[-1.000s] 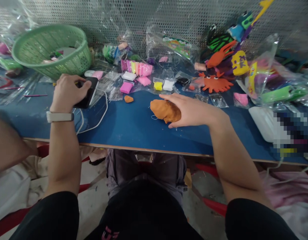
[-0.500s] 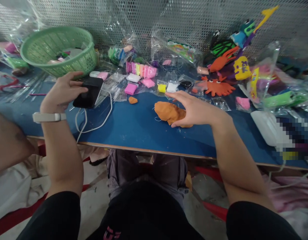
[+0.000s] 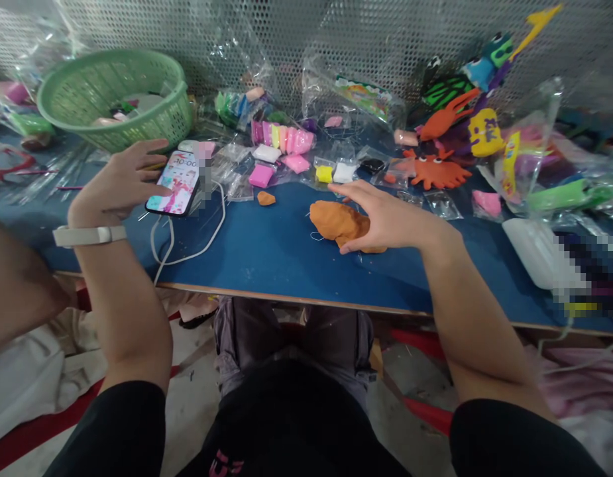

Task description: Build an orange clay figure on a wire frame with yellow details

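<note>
My left hand (image 3: 121,184), with a pale band on its wrist, hovers at the left side of a phone (image 3: 175,182) with its fingers apart. Its thumb reaches over the phone's lower left edge; whether it touches the glass I cannot tell. The phone lies on the table with its screen lit. Fingers and thumb of my right hand (image 3: 386,215) curve around a lump of orange modelling clay (image 3: 331,218) resting on the table. The clay's right part is hidden by the hand. A thin white thread loops out at its left. A small orange clay piece (image 3: 266,198) lies apart.
A green basket (image 3: 112,132) stands behind my left hand. Several clay packets (image 3: 261,175) lie along the back of the blue table (image 3: 256,258). An orange clay crab (image 3: 438,171) sits at back right, near a white object (image 3: 527,255). A white cable (image 3: 211,235) curves beside the phone.
The phone's screen was dark and is now lit. My left hand has shifted slightly left. My right hand keeps its place around the orange clay.
</note>
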`<state>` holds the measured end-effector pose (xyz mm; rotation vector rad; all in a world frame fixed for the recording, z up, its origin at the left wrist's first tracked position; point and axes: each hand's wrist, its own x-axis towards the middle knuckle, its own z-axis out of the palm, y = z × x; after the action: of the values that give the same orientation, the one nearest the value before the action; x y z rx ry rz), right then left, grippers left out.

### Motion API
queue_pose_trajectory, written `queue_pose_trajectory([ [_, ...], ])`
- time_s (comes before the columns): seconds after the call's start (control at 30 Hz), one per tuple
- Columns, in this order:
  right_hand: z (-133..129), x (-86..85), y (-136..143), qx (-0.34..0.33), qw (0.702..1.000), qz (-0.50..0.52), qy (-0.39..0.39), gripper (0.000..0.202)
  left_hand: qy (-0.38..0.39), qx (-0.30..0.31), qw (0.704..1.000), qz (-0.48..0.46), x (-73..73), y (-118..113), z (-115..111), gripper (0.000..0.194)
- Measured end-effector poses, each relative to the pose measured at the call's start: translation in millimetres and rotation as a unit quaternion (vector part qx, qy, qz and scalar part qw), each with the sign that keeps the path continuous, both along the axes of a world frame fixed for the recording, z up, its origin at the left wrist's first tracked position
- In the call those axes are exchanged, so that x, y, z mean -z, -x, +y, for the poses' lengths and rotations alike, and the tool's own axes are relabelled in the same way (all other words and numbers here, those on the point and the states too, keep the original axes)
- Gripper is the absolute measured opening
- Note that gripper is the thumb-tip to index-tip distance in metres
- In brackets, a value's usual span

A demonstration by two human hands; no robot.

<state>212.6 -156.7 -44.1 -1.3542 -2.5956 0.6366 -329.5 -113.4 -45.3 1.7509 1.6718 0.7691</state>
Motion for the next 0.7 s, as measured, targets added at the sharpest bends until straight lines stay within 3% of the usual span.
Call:
queue_pose_trajectory([
  [0.3,5,4.4,-3,-0.002,1.000,0.001,0.006,0.137,-0.003,-0.009,1.000,0.013,-7.7,-13,-8,0.123],
  [0.53,9,9.0,-6,-0.003,1.000,0.004,-0.005,0.137,-0.009,-0.064,0.997,0.038,-4.5,-23,-4,0.090],
  [0.7,8,8.5,-5,-0.007,1.000,0.005,-0.003,0.136,-0.009,-0.041,0.998,0.036,-0.7,-16,-1,0.093],
])
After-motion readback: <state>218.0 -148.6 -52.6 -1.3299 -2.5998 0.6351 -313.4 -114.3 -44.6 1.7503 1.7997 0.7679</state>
